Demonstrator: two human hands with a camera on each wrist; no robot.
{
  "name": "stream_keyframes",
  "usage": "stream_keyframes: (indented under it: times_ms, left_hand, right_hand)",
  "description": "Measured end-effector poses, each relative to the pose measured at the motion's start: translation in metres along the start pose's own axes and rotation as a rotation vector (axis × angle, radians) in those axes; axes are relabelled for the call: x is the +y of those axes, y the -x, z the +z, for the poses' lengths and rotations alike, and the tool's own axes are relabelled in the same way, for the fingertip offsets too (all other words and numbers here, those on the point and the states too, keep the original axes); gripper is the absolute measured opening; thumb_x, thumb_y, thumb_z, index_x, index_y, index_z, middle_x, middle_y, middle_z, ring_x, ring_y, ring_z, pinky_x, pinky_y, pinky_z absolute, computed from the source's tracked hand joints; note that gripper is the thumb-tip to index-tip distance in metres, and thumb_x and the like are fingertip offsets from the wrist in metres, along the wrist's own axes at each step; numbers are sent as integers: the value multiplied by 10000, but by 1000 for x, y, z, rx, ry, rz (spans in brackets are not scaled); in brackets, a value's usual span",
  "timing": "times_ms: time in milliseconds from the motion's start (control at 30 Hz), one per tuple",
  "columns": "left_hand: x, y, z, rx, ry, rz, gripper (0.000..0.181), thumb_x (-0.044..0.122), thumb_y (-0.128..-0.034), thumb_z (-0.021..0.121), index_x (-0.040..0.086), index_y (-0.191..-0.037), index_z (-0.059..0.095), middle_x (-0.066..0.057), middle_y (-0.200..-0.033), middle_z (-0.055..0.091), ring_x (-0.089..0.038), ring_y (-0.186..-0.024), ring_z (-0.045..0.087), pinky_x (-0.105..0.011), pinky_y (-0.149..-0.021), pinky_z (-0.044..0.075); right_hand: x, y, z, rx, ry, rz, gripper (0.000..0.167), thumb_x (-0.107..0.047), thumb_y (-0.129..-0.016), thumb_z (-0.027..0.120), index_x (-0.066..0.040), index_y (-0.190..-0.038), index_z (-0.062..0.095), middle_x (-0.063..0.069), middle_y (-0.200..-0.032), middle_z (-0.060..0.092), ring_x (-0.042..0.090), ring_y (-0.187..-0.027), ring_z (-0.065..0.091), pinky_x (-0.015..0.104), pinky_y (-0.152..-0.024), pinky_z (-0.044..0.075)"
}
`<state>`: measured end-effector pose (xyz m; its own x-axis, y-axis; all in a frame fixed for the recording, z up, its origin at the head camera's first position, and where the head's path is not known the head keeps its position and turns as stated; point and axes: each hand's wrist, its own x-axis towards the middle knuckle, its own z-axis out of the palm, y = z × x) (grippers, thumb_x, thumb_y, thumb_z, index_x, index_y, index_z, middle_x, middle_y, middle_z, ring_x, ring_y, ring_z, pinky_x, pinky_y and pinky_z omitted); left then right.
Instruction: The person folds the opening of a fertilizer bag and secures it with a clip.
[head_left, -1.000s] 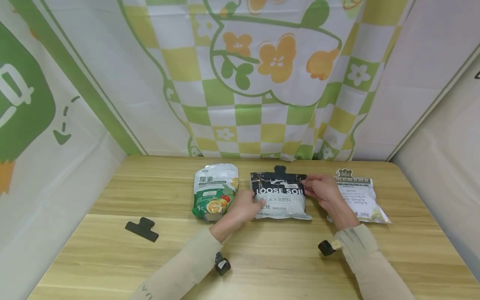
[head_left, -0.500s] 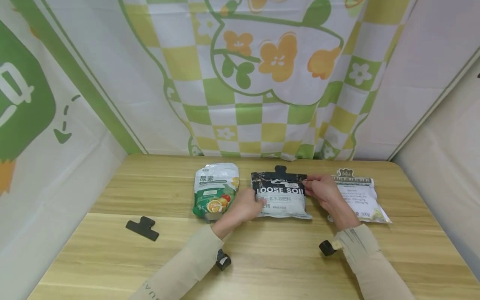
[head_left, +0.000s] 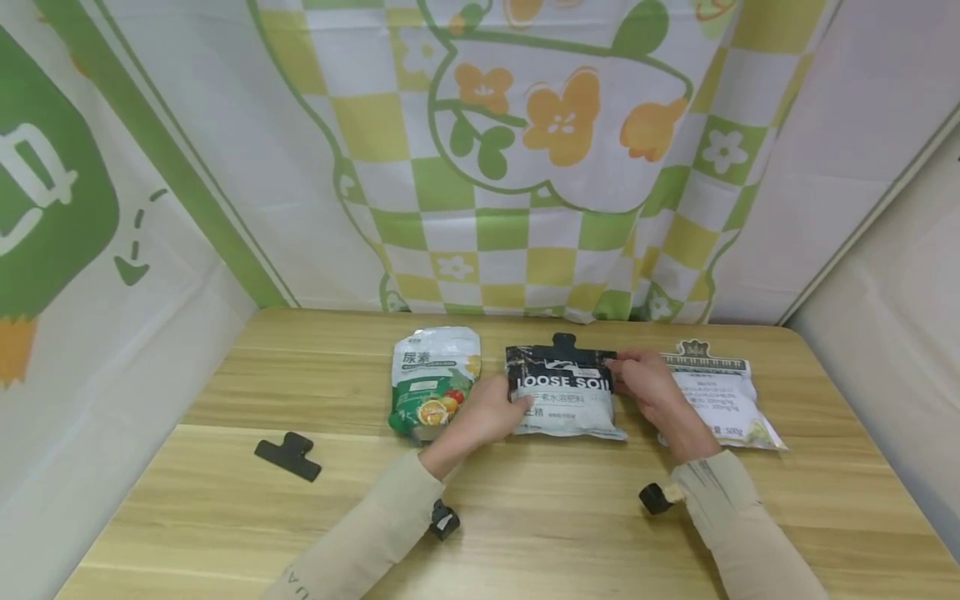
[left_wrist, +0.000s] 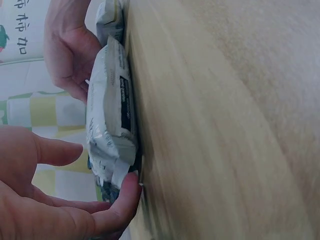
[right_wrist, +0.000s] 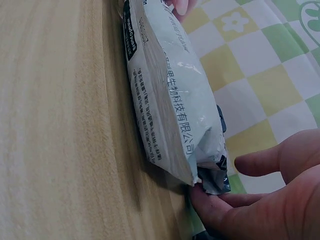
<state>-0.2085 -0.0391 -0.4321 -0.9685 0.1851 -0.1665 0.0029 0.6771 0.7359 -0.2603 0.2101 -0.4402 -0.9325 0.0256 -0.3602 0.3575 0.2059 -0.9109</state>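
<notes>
A black and grey-white "LOOSE SOIL" bag (head_left: 567, 414) lies on the table with a black clip (head_left: 564, 347) across its top edge. Both hands flank it. At its left side is my left hand (head_left: 491, 410); in the left wrist view a fingertip (left_wrist: 131, 186) touches the bag's end while the thumb stays apart. By the upper right side, my right hand (head_left: 649, 385) has fingers (right_wrist: 207, 204) touching the bag's corner, its thumb also off the bag in the right wrist view. Neither hand grips it. The fingers' far ends are partly hidden.
A green and white pouch (head_left: 435, 383), without a visible clip, lies left of the bag. On the right, partly behind my right forearm, lies a white bag (head_left: 723, 404) with a piano-key clip (head_left: 705, 361). A loose black clip (head_left: 289, 456) rests at left on the wooden table (head_left: 540, 533).
The head view has shifted slightly, moving everything a little to the right. Hands and bags keep nearly the same places relative to each other.
</notes>
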Motion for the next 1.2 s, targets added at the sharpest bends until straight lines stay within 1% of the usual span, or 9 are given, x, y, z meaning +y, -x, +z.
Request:
stream_keyframes:
  times_ms: [100, 300, 433, 533, 633, 700, 900, 1033, 1200]
  left_hand:
    - [1, 2, -4, 1, 29, 18, 409, 255, -1020, 653, -73, -1264, 631, -69, -726, 643, -150, -513, 512, -271, -450, 419]
    - [3, 4, -15, 13, 40, 37, 538, 248, -1022, 651, -107, -1412, 546, 23, -569, 516, -94, -437, 380, -219, -393, 315]
    - [4, 7, -24, 18, 71, 11, 655, 294, -1032, 650, -72, -1527, 425, -95, -850, 734, -140, -538, 531, -266, -494, 449]
    - [3, 10, -33, 39, 102, 9, 631, 300, -1048, 628, -43, -1532, 411, -189, -1118, 755, -185, -690, 628, -316, -617, 517]
    - [-1, 13, -44, 66, 136, 18, 576, 273, -1052, 614, -22, -1510, 427, -161, -1068, 750, -205, -733, 654, -303, -632, 509]
    - [-4, 14, -50, 96, 154, 29, 510, 250, -1046, 613, -1, -1466, 466, -153, -1041, 741, -238, -769, 681, -292, -638, 507]
    - [-15, 18, -69, 164, 214, 22, 405, 259, -1058, 609, 12, -1343, 460, -188, -1092, 726, -343, -906, 749, -276, -595, 494]
    - [-26, 19, -78, 207, 223, 19, 381, 250, -1055, 618, -2, -1319, 510, -218, -1124, 725, -350, -970, 757, -271, -627, 527]
    - [-40, 23, -91, 273, 147, 20, 318, 221, -1062, 597, -13, -1264, 670, -208, -1174, 739, -338, -1053, 738, -368, -814, 598]
  right_hand:
    - [-3, 3, 0, 9, 37, -16, 562, -112, -1090, 472, 166, -1552, 314, 337, -1586, 398, 373, -1390, 492, 492, -1212, 439]
    - [-12, 13, -4, 32, 184, -62, 567, -185, -1092, 477, 98, -1569, 360, 310, -1583, 431, 411, -1398, 493, 524, -1229, 390]
    - [-17, 16, -4, 45, 212, -87, 551, -174, -1091, 471, 92, -1565, 376, 311, -1559, 455, 416, -1380, 508, 523, -1207, 413]
    - [-20, 16, -3, 66, 229, -101, 538, -175, -1083, 480, 83, -1549, 412, 303, -1592, 433, 423, -1442, 462, 530, -1230, 389]
    - [-23, 18, -2, 96, 240, -116, 525, -199, -1083, 494, 66, -1534, 450, 283, -1617, 423, 427, -1495, 411, 539, -1249, 360]
    - [-26, 20, 1, 130, 251, -144, 502, -214, -1084, 509, 56, -1507, 492, 279, -1580, 476, 424, -1468, 450, 535, -1225, 389]
    - [-36, 26, 15, 220, 297, -302, 371, -198, -1062, 582, 40, -1338, 646, 261, -1384, 656, 403, -1338, 600, 504, -1112, 512]
    - [-42, 29, 25, 176, 285, -351, 352, -188, -1060, 588, 32, -1324, 660, 246, -1360, 670, 400, -1255, 662, 479, -1029, 561]
    - [-45, 31, 37, 40, 198, -320, 374, -193, -1087, 567, 36, -1380, 606, 259, -1377, 643, 402, -1197, 696, 459, -996, 612]
